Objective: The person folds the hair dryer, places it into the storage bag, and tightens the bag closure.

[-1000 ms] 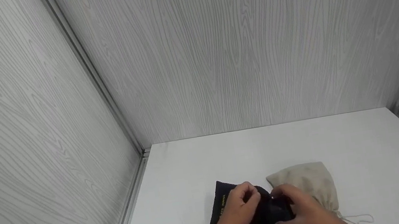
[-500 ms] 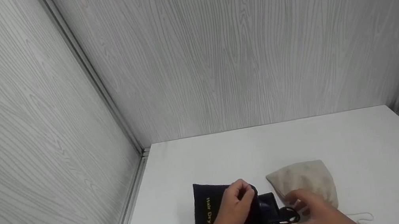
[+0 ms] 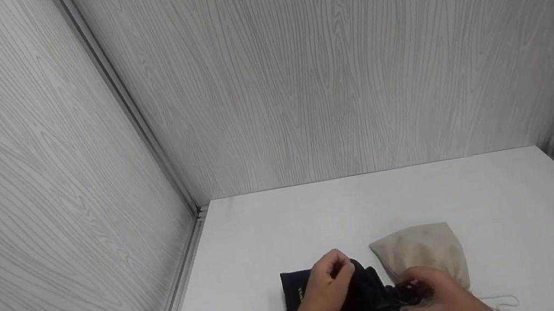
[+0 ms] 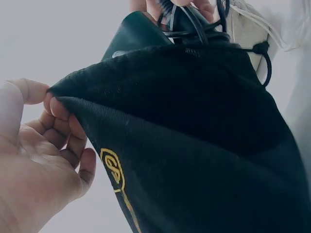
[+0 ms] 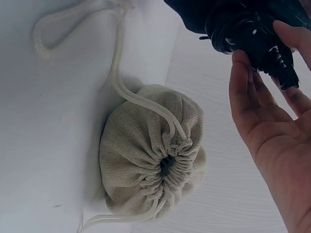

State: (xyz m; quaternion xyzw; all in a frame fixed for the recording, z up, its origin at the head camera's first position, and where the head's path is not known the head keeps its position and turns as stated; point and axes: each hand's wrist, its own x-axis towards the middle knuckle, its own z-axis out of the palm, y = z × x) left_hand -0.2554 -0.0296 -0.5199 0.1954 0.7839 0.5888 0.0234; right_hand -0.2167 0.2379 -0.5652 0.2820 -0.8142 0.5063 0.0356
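A black drawstring bag [image 3: 291,287] with yellow lettering lies tilted at the table's front, partly hidden by my left arm. My left hand [image 3: 325,287] pinches the edge of its mouth between thumb and fingers; the left wrist view shows the rim stretched there. A smooth dark hair dryer [image 4: 138,36] sticks out of the mouth, its black cord [image 4: 197,26] looped in a bundle. My right hand [image 3: 435,294] grips that cord bundle, thumb on one side and fingers on the other. Most of the dryer is hidden inside the bag.
Behind and beside my right hand, a beige drawstring bag [image 3: 425,246] lies on the white table [image 3: 244,227], its mouth gathered. Its pale cord [image 5: 119,73] trails over the table. Wood-grained panels [image 3: 327,86] stand at the back and sides.
The right hand has let go near the bag's mouth, moved right, and closed on the cord bundle. The black bag swung left, baring the dryer, then came back right and covers more of it.
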